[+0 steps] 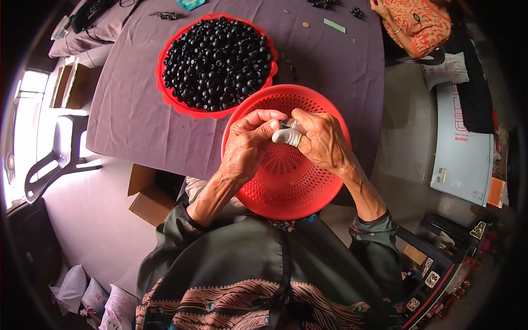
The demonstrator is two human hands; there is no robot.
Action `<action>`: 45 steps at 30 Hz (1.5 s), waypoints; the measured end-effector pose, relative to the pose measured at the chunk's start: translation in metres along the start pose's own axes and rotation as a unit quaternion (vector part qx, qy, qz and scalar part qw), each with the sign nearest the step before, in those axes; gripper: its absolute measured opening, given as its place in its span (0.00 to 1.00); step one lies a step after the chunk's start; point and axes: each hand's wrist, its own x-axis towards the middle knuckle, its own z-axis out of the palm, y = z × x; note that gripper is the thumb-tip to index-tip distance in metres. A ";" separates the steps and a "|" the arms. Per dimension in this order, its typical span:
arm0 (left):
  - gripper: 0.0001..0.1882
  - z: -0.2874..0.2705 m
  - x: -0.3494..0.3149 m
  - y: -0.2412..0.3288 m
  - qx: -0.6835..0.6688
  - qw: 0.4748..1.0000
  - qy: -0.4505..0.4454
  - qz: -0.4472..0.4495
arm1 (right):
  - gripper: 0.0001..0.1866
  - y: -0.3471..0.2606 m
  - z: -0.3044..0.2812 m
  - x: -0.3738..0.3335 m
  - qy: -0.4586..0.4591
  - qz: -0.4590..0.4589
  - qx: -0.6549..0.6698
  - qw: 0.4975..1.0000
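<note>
Over a red plastic colander [264,198], my two hands meet with their fingertips close together. My left hand [242,146] is closed, thumb and forefinger pinching a small dark piece [285,124]. Closed against the same piece is my right hand [325,137]; whatever else its fingers hold is hidden. A whitish cloth finger cover [287,137] with a green edge is on my right thumb. Just beyond my left hand, a red scalloped tray [161,82] is heaped with small round black pieces [217,63], several showing a hollow opening.
A purple cloth covers the table [137,110]. A green strip [334,26] and small bits lie at its far side. Another person [421,25] sits at the far right. An open cardboard box [151,201] and a dark chair [63,154] stand at the left.
</note>
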 end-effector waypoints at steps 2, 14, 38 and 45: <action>0.07 0.001 0.000 -0.001 0.005 1.000 -0.002 0.017 | 0.21 0.001 0.002 -0.001 0.003 -0.007 0.004 1.000; 0.08 0.003 -0.001 0.005 -0.050 0.998 -0.026 -0.014 | 0.30 -0.001 -0.004 0.004 0.038 -0.006 -0.003 0.999; 0.10 -0.012 -0.009 0.004 0.730 0.649 -0.092 0.194 | 0.24 0.010 0.017 -0.020 -0.002 0.005 0.054 0.999; 0.08 -0.015 -0.012 0.002 0.780 0.584 -0.100 0.201 | 0.26 0.007 0.013 -0.020 -0.026 0.028 0.048 0.998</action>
